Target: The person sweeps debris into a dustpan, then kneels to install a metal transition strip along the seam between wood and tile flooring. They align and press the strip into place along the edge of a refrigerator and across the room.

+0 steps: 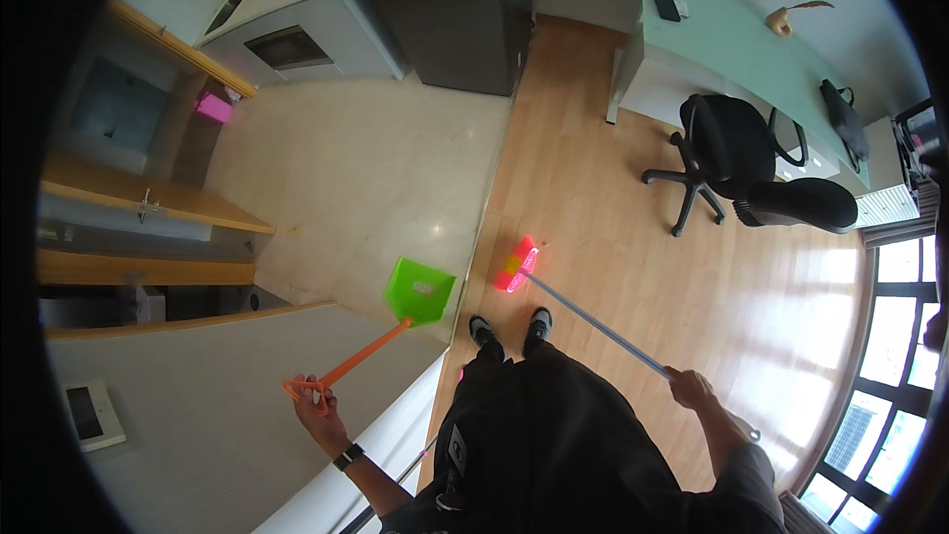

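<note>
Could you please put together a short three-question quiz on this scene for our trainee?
1. Which hand holds the orange handle of the green dustpan?
2. True or false: the black office chair stands on the wood-look floor.
3. What does the right hand grip?
A) a phone
B) a grey broom pole
C) a chair armrest

Key: 1. The left hand. 2. True. 3. B.

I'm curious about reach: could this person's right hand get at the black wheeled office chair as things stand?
Probably not without stepping closer: the right hand grips the long grey broom pole, and the chair stands well beyond it, across light brown flooring.
</note>
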A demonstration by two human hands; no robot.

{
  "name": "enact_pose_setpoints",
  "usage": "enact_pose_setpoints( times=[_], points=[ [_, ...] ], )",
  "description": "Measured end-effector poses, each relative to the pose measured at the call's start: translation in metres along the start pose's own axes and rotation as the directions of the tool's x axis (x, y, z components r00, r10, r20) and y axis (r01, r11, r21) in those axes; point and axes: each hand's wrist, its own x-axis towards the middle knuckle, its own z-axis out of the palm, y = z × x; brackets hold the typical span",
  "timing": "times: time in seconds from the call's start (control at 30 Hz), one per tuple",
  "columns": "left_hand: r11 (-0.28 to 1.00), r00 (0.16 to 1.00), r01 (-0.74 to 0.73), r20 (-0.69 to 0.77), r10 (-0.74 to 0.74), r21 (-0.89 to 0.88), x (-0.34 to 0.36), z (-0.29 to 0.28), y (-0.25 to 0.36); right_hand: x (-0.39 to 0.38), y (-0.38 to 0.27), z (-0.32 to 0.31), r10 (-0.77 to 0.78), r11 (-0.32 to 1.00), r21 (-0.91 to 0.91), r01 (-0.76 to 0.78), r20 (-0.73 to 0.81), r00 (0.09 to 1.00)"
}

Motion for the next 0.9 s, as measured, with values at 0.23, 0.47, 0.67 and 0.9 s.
enact_pose_setpoints(
  times=[0.23, 0.47, 0.67, 0.9],
  points=[
    [0.993, 0.999, -0.028, 0.041, 0.023, 0.118, 0.002, 0.047, 0.000, 0.000, -0.012, 0.024, 0.019, 0.947, 0.317, 0.053, -0.221, 0.975],
    [0.982, 0.981, -0.120, 0.168, 0.095, 0.144, 0.030, 0.094, 0.033, 0.119, -0.082, 0.045, 0.127, 0.844, 0.532, 0.060, -0.307, 0.943],
    [0.990, 0.960, -0.122, 0.263, 0.098, 0.076, 0.111, 0.155, 0.046, 0.164, -0.115, 0.049, 0.229, 0.800, 0.600, -0.003, -0.300, 0.926],
    [0.981, 0.911, -0.107, 0.412, 0.030, 0.165, 0.297, 0.289, 0.023, 0.173, -0.166, 0.041, 0.369, 0.502, 0.750, -0.430, 0.264, 0.891]
  ],
)
